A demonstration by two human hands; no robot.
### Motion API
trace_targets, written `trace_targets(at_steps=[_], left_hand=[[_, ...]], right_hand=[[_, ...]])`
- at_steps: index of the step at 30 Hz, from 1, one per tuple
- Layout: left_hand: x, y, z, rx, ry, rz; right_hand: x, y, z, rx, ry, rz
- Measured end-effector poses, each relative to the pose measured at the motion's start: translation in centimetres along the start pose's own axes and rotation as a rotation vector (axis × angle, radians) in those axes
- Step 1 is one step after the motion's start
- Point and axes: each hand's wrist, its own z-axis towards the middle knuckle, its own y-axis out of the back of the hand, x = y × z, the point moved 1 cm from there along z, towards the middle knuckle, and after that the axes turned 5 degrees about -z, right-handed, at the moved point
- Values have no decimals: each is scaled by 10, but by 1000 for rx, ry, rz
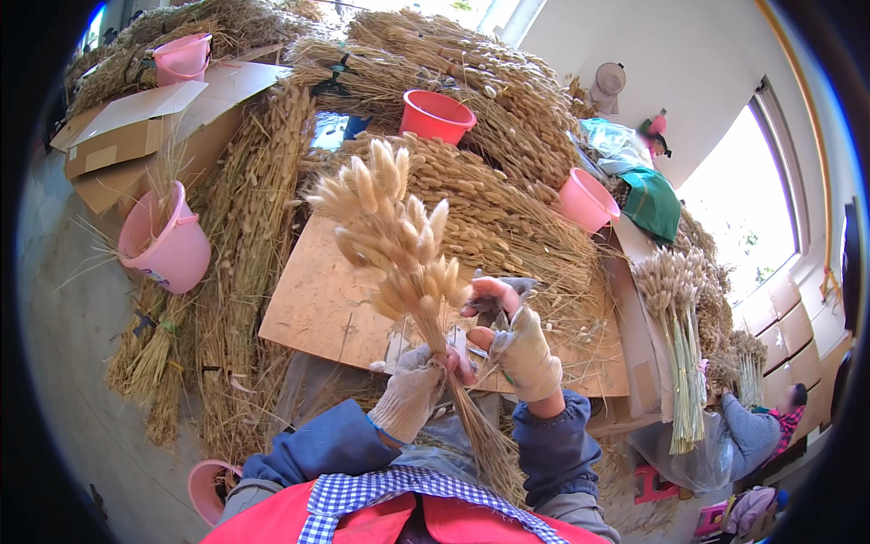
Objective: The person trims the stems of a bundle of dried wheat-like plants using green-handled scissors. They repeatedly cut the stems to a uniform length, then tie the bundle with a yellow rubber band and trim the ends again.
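Note:
My left hand (421,381), in a worn knitted glove with bare fingertips, is closed around the stems of a bunch of dried bunny-tail grass (401,238). The fluffy heads point up and away from me; the stems hang down towards my apron. My right hand (513,333), in a similar fingertip-less glove, is raised just right of the bunch with fingers bent and apart. Grey cloth or glove material hangs about its fingers; whether it holds anything small cannot be told. Beneath both hands lies a wooden board (326,306), with a big pile of dried grass (469,204) on its far part.
Pink buckets stand at left (170,245) and right (588,200), a red bucket (437,117) on the pile. An open cardboard box (122,146) is at upper left. Tied bundles (680,340) lie at right. Two people (754,432) are at the right, one farther back.

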Motion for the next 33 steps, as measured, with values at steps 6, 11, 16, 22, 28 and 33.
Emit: trace_targets(at_steps=[6,11,16,22,28,33], left_hand=[[8,-1,-6,59,304,-327],[11,3,1,378,393,-503],[9,3,0,142,288,-295],[1,-2,-1,10,196,-30],[-1,-9,-7,130,197,-55],[-15,-35,-3,285,241,-228]], right_hand=[[-1,2,13,626,-353,738],[3,-5,33,735,-269,622],[5,-11,31,515,-396,543],[-20,-18,33,370,-498,731],[-20,-12,31,558,-492,884],[16,-12,32,384,-212,606]])
